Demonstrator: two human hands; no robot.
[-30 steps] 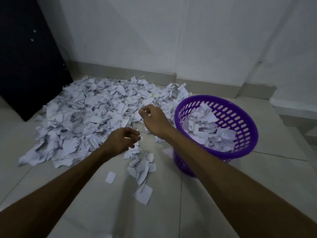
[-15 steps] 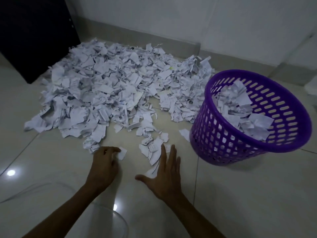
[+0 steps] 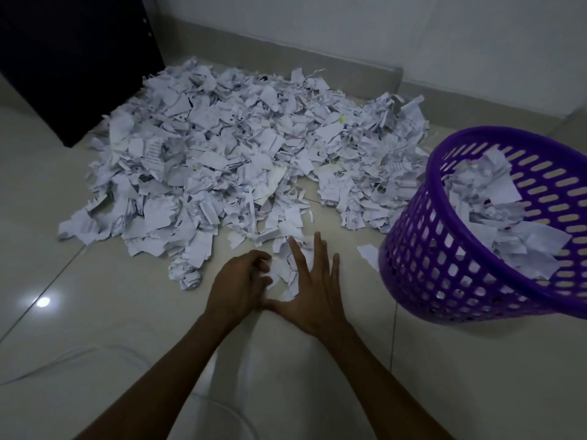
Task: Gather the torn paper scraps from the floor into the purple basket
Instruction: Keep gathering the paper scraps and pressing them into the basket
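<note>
The likeliest slip from here is spillage. The scraps between the two hands are small, loose and light, so a scoop that closes unevenly would probably let pieces slide out underneath or flutter off on the way up to the basket. The basket also looks tilted in this wide view, with its mouth toward the big pile, and it is already fairly full of paper; a careless drop onto that heap could send scraps back over the rim, and a knock from the right forearm might shift or tip it.

Both hands are low at the floor, left of the basket and just on the near side of the big pile. The left hand has its fingers curled in around a small clump of scraps, pulling it toward the other hand. The right hand is spread wide and flat, fingers straight and pointing toward the pile, palm down on the same clump, its thumb reaching toward the left hand so the two nearly meet.

Most of the paper is not yet gathered: it lies heaped left of the basket, reaching back to the wall, with one stray piece just beside the basket's base.
</note>
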